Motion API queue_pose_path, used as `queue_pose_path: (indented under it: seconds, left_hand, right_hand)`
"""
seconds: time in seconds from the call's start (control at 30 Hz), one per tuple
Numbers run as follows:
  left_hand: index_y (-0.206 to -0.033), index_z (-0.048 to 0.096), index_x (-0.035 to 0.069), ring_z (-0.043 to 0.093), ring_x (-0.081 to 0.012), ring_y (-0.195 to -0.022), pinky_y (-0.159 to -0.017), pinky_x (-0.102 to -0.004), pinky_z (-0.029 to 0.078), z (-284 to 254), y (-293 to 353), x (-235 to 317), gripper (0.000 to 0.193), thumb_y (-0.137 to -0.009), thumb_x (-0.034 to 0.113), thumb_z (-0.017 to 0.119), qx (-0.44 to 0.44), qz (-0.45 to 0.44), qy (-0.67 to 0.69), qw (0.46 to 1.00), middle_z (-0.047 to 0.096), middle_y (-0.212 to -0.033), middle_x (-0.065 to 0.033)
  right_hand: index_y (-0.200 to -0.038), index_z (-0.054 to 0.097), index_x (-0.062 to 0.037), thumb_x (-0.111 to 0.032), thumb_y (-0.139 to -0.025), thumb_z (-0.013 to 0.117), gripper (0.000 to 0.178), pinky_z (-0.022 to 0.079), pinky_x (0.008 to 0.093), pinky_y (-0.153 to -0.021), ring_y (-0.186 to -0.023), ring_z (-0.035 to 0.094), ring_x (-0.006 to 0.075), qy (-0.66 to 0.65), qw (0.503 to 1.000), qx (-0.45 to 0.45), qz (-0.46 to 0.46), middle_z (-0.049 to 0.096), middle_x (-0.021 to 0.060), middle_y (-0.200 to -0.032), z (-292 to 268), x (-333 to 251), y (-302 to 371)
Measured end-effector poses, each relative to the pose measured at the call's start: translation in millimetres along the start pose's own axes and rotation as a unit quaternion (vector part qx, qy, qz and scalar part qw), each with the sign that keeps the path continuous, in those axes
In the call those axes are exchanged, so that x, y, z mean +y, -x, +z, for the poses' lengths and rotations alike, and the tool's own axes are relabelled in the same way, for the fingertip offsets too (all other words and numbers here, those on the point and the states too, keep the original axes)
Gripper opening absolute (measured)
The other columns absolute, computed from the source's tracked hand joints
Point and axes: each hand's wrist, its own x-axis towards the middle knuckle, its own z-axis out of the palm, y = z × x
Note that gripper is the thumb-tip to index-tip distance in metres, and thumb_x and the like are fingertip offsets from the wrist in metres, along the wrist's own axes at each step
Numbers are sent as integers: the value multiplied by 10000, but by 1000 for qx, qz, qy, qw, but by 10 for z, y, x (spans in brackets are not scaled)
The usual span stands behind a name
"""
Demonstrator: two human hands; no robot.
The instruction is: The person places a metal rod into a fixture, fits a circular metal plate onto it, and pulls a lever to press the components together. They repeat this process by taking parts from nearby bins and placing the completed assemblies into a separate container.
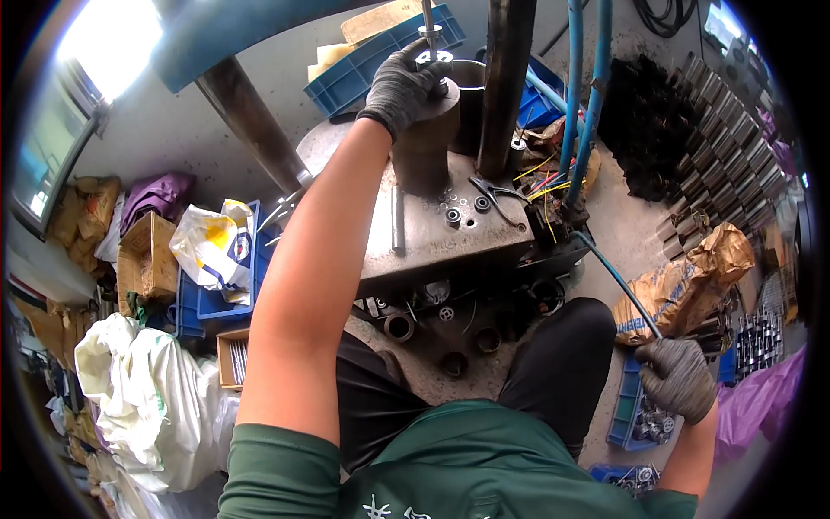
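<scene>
Metal part (434,59) pinched in the left hand (402,91)
It sits between thumb and fingers, above a steel cylinder (422,149); the right hand (679,381) curls its fingers around a lever (621,282)

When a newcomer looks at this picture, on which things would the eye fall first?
Probably on the gloved left hand at the top centre, holding a small metal part over a thick metal cylinder. Next comes the gloved right hand at the lower right, closed on a long blue lever. The grey metal tubes stacked at the upper right also stand out.
</scene>
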Motion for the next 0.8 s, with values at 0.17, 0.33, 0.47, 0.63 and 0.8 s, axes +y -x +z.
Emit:
queue_pose_path:
  seconds: [0.17, 0.33, 0.47, 0.63, 0.8]
  left_hand:
    - [-1373, 632, 52, 608, -39, -697, -688, -221, 567, -50, 55, 51, 503, -919, 115, 838, -16, -3, 28, 999, 691, -817, 25]
    - [-1428, 609, 52, 628, -61, -717, -698, -232, 575, -33, 2, 14, 548, -933, 128, 830, 5, -11, 36, 999, 718, -861, -6]
    - [-1481, 579, 63, 639, -75, -711, -689, -244, 584, -115, -89, -72, 610, -929, 122, 832, 10, -1, 22, 1000, 725, -869, -25]
    - [-1478, 574, 71, 632, -88, -701, -653, -250, 589, 24, -1, 53, 567, -952, 43, 784, 25, -46, 103, 993, 712, -878, -47]
    - [-1476, 570, 83, 623, -96, -688, -622, -256, 595, 25, 37, 135, 564, -954, 0, 765, 25, -67, 129, 989, 695, -886, -52]
  right_hand:
    - [-1042, 771, -41, -104, -786, 697, 274, 586, 466, -773, -804, 713, 402, 42, 999, -23, -6, 725, 196, -882, 5, 52, 2]
    - [-983, 764, -40, -143, -785, 710, 229, 582, 467, -764, -788, 712, 384, 5, 1000, -3, 19, 714, 165, -826, 67, 108, 51]
    - [-1001, 770, -42, -167, -793, 708, 250, 581, 478, -775, -819, 722, 389, 75, 993, -88, -1, 733, 165, -858, 41, 116, 63]
    - [-980, 764, -56, -159, -794, 707, 220, 577, 478, -753, -797, 717, 370, 37, 999, 11, 19, 724, 157, -836, 48, 94, 40]
    - [-1006, 767, -56, -168, -807, 704, 237, 580, 483, -768, -817, 720, 376, 51, 995, -80, -16, 730, 171, -863, 59, 170, 89]
